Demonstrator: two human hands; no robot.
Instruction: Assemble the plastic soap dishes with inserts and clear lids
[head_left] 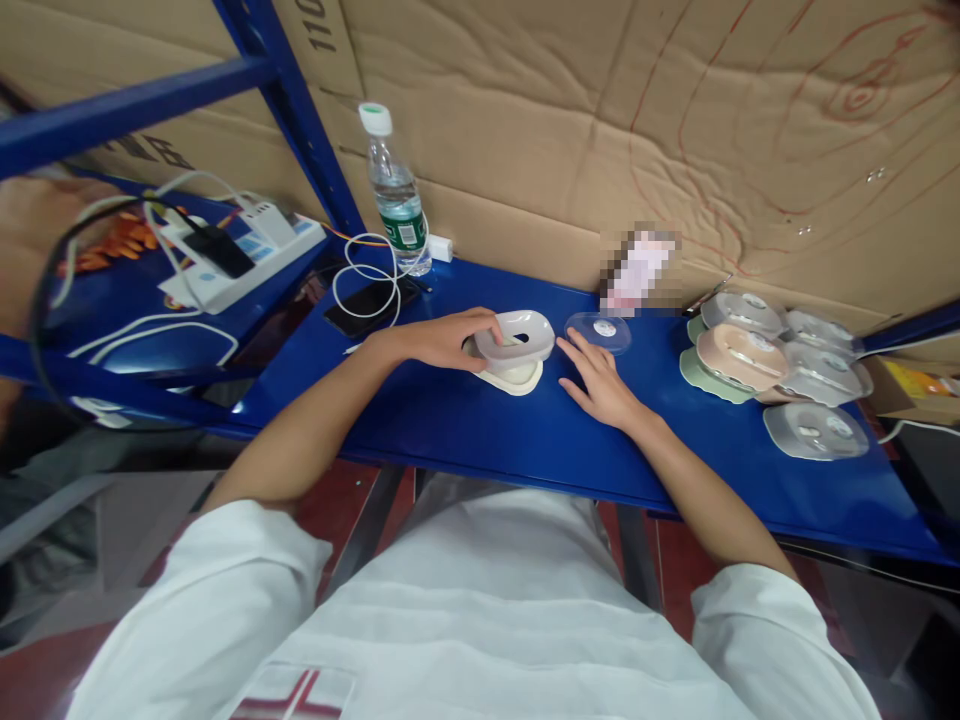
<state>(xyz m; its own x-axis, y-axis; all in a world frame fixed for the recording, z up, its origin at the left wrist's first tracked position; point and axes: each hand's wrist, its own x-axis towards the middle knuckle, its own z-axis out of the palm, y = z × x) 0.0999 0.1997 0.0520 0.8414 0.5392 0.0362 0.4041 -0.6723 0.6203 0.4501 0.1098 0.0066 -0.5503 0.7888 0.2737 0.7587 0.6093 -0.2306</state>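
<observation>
My left hand (469, 340) grips the left side of a white oval dish (534, 326) that has a dark opening in its middle. Its thumb reaches over the rim. Beneath the dish a cream oval tray (523, 382) shows its front edge; whether the two touch I cannot tell. My right hand (598, 380) is open, its fingers spread low over the blue table, holding nothing. Just beyond its fingertips lies a clear plastic lid (619, 335) with a round white sticker.
Several lidded containers (742, 357) are stacked at the right of the blue table (465, 430). A water bottle (401, 205), a dark phone (367, 308) and a white cable stand or lie at the back left. A power strip (251, 270) sits further left. Cardboard walls the back.
</observation>
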